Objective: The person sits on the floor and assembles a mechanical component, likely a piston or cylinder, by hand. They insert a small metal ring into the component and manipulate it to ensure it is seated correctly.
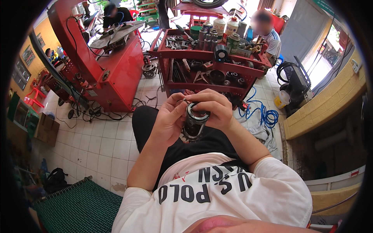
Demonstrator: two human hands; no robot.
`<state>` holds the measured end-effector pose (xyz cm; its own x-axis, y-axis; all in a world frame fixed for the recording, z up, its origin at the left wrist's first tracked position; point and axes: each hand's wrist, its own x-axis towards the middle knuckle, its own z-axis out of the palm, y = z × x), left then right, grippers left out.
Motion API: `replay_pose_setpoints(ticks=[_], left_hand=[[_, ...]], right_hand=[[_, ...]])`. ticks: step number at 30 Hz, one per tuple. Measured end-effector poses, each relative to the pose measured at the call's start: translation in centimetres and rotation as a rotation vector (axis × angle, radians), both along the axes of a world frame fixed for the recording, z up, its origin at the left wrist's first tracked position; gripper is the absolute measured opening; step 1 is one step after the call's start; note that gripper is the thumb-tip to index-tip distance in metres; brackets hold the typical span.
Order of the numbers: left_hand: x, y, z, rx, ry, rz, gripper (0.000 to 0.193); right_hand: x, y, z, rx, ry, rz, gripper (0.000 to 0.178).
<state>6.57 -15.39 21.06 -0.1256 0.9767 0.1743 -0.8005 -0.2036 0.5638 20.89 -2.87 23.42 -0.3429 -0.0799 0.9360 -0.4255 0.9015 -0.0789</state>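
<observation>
Above my lap I hold a hollow metal cylinder (194,127), tilted, with a bright ring-shaped rim at its upper end and a dark inside. A toothed edge seems to show at its lower end. My left hand (168,121) is closed along its left side, thumb and forefinger pinched together by the rim; whether a small piece sits between those fingertips, I cannot tell. My right hand (216,108) curls over the rim from the right, its fingertips at the opening. The fingers partly cover the cylinder's upper end and sides.
Ahead stands a red tool cart (190,54) with bottles, cans, sockets and wrenches. A red machine (116,81) is at left, with cables around its base. A coiled blue hose (269,117) lies at right. A green woven seat (79,204) is near left. Two people work farther back.
</observation>
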Motion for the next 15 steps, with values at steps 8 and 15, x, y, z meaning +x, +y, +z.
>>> replay_pose_setpoints(ticks=[8, 15], left_hand=[[0.1, -0.2, 0.6, -0.040, 0.013, 0.029, 0.026], [0.2, 0.2, -0.8, 0.007, 0.015, 0.060, 0.028]], right_hand=[[-0.3, 0.4, 0.0, 0.002, 0.017, 0.063, 0.032], [-1.0, -0.1, -0.6, -0.079, 0.033, 0.029, 0.035]])
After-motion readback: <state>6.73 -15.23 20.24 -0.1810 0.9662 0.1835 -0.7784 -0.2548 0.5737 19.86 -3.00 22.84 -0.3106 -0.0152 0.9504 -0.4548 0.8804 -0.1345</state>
